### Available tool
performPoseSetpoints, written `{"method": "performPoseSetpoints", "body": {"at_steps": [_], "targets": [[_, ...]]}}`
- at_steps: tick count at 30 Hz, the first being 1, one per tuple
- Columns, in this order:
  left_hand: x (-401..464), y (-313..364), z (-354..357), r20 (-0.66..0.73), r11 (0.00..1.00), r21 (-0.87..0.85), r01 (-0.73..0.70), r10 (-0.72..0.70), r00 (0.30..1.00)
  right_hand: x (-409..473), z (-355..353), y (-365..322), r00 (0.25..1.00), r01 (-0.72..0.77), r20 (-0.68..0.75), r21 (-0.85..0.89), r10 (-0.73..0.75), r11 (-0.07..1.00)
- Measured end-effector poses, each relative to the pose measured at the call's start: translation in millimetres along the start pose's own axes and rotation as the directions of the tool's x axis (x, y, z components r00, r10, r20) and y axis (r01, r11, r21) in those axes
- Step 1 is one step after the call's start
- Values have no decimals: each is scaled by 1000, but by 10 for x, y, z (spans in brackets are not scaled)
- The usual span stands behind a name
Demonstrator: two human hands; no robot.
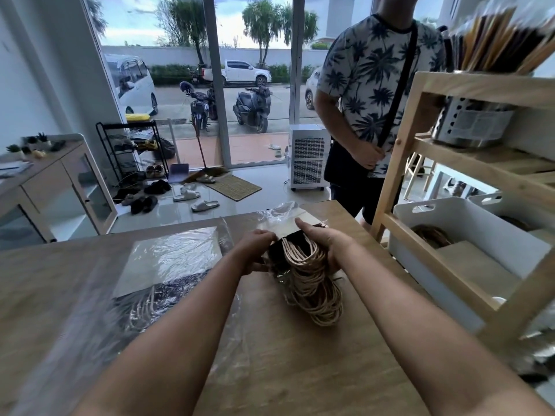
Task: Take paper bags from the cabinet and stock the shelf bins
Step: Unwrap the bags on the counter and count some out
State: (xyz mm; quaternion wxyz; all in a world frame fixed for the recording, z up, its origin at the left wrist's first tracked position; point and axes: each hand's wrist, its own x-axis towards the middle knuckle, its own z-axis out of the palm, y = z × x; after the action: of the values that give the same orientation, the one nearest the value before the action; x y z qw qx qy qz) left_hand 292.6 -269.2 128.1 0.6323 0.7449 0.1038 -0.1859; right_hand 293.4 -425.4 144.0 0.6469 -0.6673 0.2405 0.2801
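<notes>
A bundle of black paper bags (303,265) with beige rope handles lies on the wooden table (300,370), partly inside a clear plastic wrapper (280,216). My left hand (255,250) grips the bundle's left edge. Over its far right side my right hand (324,244) is closed. A second pack of bags in clear plastic (171,265) lies flat to the left. At the right, a white bin (468,232) on the wooden shelf (420,136) holds brown bags with rope handles.
A person in a palm-print shirt (369,94) stands beyond the table's far right corner, beside the shelf. A metal holder of long packets (471,124) sits on an upper shelf. A glass-door cabinet (60,187) stands at the left; shoes and a white appliance (307,157) are on the floor.
</notes>
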Motion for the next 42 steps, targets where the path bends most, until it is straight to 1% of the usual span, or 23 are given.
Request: {"method": "performPoseSetpoints", "body": {"at_steps": [2,5,9,12,15,16,18,20,21,22,23,24,25,26,28,29,31,33,35,36,38,40,42], "targets": [[-5,-2,-38,21,1000,-28,12,-11,1000,45,64,27,996,82,-46,87,-78,993],[-14,-7,-56,45,998,-50,30,-27,999,86,74,100,979,186,-112,159,-170,970],[-57,31,-54,41,998,-59,27,-25,999,-35,3,167,965,234,-159,166,-208,958],[-88,75,-65,36,999,-50,17,-15,999,-244,-113,253,954,277,-161,148,-253,950],[-112,98,-53,53,999,24,24,-25,998,-487,-322,438,925,368,-169,162,-341,916],[-106,106,-44,39,999,51,20,-22,999,-560,-400,502,911,401,-173,157,-374,903],[-102,142,5,-20,991,133,-3,5,1000,-703,-584,639,876,463,-204,107,-437,880],[-147,201,111,-119,951,304,-51,91,989,-892,-809,780,843,499,-245,20,-479,867],[-189,246,159,-177,911,402,-92,176,968,-982,-915,829,828,511,-246,-36,-504,859],[-241,301,211,-206,857,490,-160,292,934,-1066,-1019,868,816,520,-242,-92,-525,849],[-321,359,298,-185,786,563,-254,420,889,-1180,-1145,919,806,524,-239,-135,-541,841],[-392,425,373,-113,699,621,-354,527,842,-1281,-1256,960,800,531,-231,-157,-554,833],[-457,487,456,-5,603,660,-447,599,801,-1372,-1358,997,794,537,-219,-181,-566,824],[-521,541,548,120,508,680,-529,634,764,-1470,-1452,1036,786,542,-207,-223,-582,810],[-666,629,729,358,316,706,-634,614,704,-1623,-1592,1106,772,541,-169,-331,-613,773],[-748,661,826,444,223,722,-655,576,686,-1685,-1650,1145,767,539,-145,-382,-625,751],[-944,689,1082,547,49,763,-645,482,684,-1818,-1775,1270,754,538,-81,-494,-652,683],[-1116,661,1318,587,-94,794,-601,376,717,-1895,-1842,1406,742,533,-19,-589,-670,607],[-1256,513,1530,567,-173,824,-540,259,782,-1929,-1882,1572,748,532,54,-646,-662,548],[-1312,413,1613,541,-184,840,-511,203,816,-1937,-1896,1646,749,526,84,-678,-658,513],[-1368,219,1687,485,-154,871,-466,130,865,-1924,-1891,1747,739,514,112,-731,-664,449],[-1411,58,1722,455,-124,889,-440,141,879,-1925,-1884,1821,719,505,133,-774,-682,381],[-1446,-26,1738,437,-123,899,-420,200,877,-1901,-1895,1879,711,484,147,-812,-688,326]]}}
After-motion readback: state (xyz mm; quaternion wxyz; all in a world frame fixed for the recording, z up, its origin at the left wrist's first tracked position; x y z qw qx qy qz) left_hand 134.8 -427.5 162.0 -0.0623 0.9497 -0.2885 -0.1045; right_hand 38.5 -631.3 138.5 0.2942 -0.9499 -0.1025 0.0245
